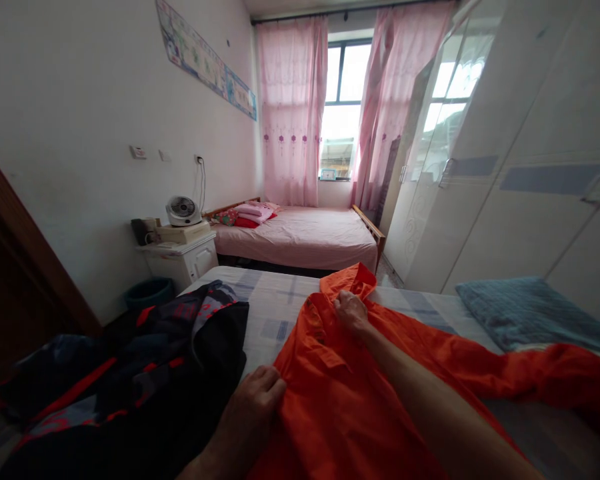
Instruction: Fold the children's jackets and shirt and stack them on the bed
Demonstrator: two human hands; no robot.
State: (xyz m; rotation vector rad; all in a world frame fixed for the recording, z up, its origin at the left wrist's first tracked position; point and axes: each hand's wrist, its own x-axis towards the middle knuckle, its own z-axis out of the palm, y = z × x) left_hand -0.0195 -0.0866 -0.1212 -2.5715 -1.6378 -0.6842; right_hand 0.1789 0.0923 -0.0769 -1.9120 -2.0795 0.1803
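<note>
An orange jacket is spread over the bed in front of me, its collar toward the far edge and one sleeve stretched out to the right. My left hand is closed on the jacket's left edge, fingers curled over the cloth. Near the collar, my right hand grips the orange fabric with its fingers bent. To the left of my left hand lies a heap of black clothing with red and grey patches.
The near bed has a pale checked sheet. A folded blue-grey blanket lies at its right. Beyond are a pink-covered bed, a white nightstand with a fan, and a bin. White wardrobes line the right.
</note>
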